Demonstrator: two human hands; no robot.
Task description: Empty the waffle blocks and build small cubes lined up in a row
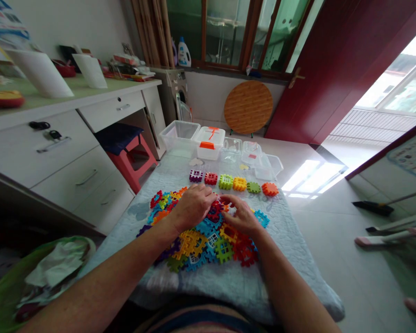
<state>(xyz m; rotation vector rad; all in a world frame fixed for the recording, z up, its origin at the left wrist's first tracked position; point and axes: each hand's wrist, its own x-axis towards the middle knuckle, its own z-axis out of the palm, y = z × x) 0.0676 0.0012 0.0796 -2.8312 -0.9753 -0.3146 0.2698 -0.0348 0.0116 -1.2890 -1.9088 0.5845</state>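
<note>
Both hands rest palm-down on the pile of interlocking plastic tiles [201, 236] at the worktop [229, 282] centre — left hand [193, 206] and right hand [241, 216] meet over a red tile [215, 210], fingers curled; grip cannot be told. Six assembled cubes [234, 182] stand in a row just beyond — clear bins [180, 134] behind.

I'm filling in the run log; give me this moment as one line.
left hand: on block pile | right hand: on pile, fingers at red block | grips unclear | six built cubes in row behind
</note>
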